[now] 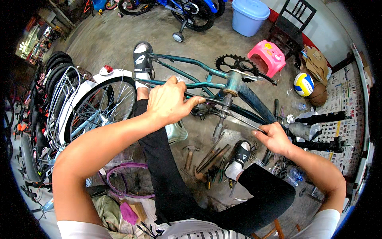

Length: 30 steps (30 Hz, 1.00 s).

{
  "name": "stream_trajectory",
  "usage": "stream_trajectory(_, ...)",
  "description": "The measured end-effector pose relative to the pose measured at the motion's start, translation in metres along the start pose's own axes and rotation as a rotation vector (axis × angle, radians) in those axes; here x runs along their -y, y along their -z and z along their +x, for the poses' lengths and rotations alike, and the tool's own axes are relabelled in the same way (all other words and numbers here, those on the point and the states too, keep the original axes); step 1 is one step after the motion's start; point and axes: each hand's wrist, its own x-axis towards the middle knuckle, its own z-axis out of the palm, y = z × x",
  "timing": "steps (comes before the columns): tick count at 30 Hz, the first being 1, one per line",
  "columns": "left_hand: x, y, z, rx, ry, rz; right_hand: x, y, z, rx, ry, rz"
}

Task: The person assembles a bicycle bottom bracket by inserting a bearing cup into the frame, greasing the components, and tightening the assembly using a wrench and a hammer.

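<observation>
Concrete floor (107,38) crowded with tools (207,159), bicycles (175,10)

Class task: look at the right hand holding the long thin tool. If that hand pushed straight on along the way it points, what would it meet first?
Probably the socket tool hanging below the teal bike frame: the right hand points up and left along its thin rod. Depth is unclear.
</observation>
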Motion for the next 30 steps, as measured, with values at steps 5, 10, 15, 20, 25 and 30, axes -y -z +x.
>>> stream_trajectory(5, -0.001, -0.001, 0.003, 0.068, 0.027, -0.059, -0.008, -0.002, 0.003, -0.029, 0.077, 0.021)
stream_trajectory(10, 0.005, -0.009, 0.003, 0.085, 0.019, -0.098, -0.022, -0.012, 0.013, -0.075, 0.159, 0.009)
stream_trajectory(15, 0.012, -0.015, 0.004, 0.115, -0.017, -0.161, -0.027, -0.016, 0.021, -0.077, 0.221, 0.09)
stream_trajectory(20, 0.019, -0.046, 0.001, 0.026, -0.027, -0.267, -0.051, -0.034, 0.04, -0.045, 0.277, 0.19)
stream_trajectory(25, 0.017, -0.039, 0.002, 0.007, -0.026, -0.257, -0.057, -0.045, 0.042, -0.057, 0.237, 0.208)
stream_trajectory(30, 0.018, -0.04, 0.002, -0.003, -0.036, -0.277, -0.056, -0.047, 0.046, -0.068, 0.24, 0.246)
